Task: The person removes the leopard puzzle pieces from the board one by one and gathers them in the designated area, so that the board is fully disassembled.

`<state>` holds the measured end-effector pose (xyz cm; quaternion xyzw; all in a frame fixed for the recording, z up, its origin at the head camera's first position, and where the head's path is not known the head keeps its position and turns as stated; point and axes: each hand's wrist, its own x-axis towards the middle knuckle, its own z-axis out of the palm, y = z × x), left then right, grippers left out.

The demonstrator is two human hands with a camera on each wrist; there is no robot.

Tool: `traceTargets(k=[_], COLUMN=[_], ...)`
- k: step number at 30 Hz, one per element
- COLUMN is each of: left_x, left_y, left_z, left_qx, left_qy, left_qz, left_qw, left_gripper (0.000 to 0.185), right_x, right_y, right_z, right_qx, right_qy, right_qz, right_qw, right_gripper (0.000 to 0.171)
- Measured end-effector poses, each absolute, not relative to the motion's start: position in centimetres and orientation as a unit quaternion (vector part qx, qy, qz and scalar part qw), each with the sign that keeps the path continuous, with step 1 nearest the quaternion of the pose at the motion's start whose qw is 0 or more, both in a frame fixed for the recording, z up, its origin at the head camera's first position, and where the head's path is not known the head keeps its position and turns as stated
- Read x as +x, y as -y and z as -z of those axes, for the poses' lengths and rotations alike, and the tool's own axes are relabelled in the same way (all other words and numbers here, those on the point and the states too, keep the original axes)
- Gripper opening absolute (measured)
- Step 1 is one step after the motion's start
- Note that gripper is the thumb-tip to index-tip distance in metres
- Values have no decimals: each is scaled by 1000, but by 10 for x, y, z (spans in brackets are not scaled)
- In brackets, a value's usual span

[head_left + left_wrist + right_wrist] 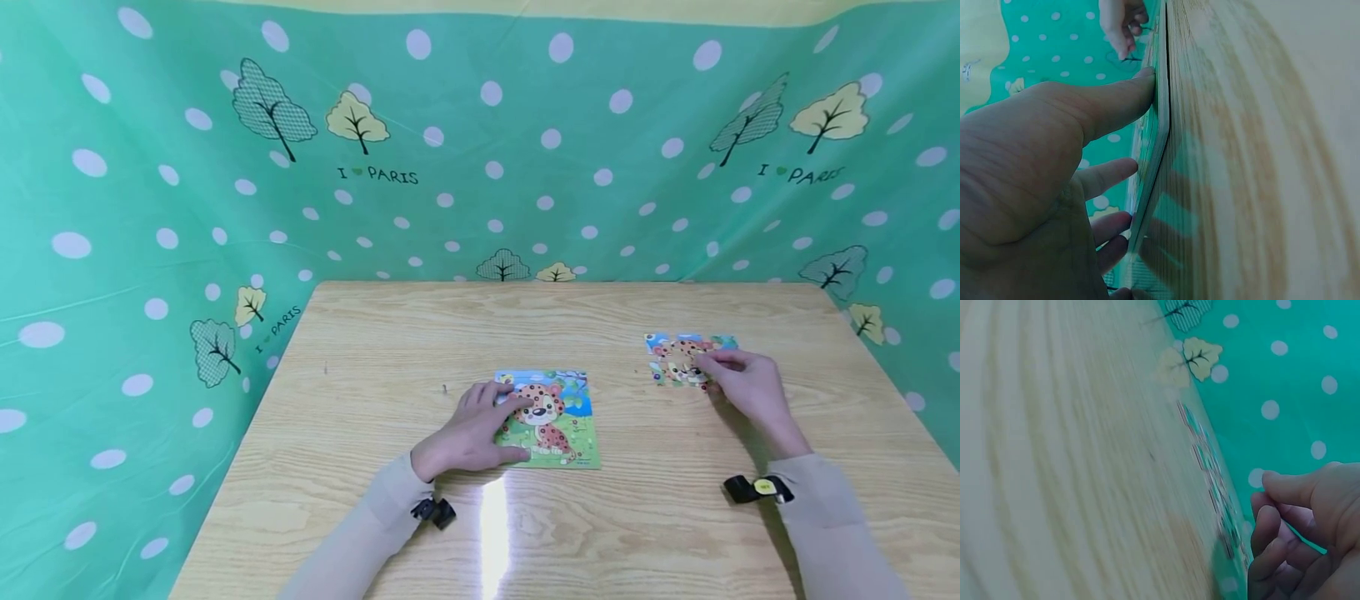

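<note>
Left hand [471, 433] flat, fingers straight, pressing on the left edge of one leopard picture card [558, 421] near the table's middle; thumb against its near edge in the left wrist view. Right hand [742, 385] with fingers curled, pinching at the near right corner of one loose cluster of puzzle pieces [678, 358], well apart to the card's right. Two hands, one card, one cluster. Wooden table [375, 350] beneath both. Green dotted cloth [150, 208] with trees behind and on both sides. Black wrist straps on both sleeves. Nothing between card and cluster
</note>
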<state>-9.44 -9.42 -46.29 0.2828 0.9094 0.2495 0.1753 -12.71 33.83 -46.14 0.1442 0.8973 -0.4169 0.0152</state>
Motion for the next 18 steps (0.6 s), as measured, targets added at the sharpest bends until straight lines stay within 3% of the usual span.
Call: traceTargets(k=[18], left_x=[-95], left_y=[95], left_z=[467], left_qx=[290], left_qy=[-905], left_qz=[-260], left_qw=[168], left_gripper=[78], right_x=[-122], right_y=[-284], right_z=[466], right_qx=[34], right_qy=[-899], right_qz=[434], right_qw=[36], right_gripper=[42])
